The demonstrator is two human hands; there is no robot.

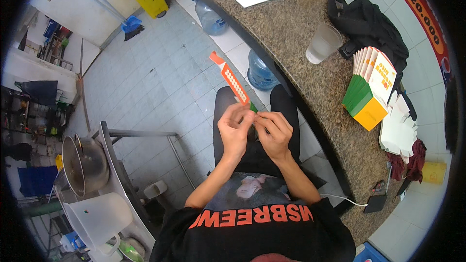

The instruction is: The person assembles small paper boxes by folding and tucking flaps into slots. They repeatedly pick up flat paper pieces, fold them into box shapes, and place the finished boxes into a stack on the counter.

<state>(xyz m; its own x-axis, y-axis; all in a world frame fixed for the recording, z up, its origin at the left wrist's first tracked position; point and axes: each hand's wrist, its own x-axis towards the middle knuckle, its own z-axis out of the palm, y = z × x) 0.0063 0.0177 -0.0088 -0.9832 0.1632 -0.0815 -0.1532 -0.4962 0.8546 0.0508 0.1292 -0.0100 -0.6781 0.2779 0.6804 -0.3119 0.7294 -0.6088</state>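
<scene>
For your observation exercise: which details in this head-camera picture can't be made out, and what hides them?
- Lower end of the orange cardboard strip: covered by the left hand and right hand.
- Black bag contents: closed fabric.
- Metal pot inside: blurred near the rim.

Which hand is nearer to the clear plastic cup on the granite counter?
Right. The right hand is on the side of the flat carton toward the counter, below and left of the plastic cup; the left hand sits further left.

orange flat carton (pixel 235 84), stacked cartons (pixel 371 87) on counter
</scene>
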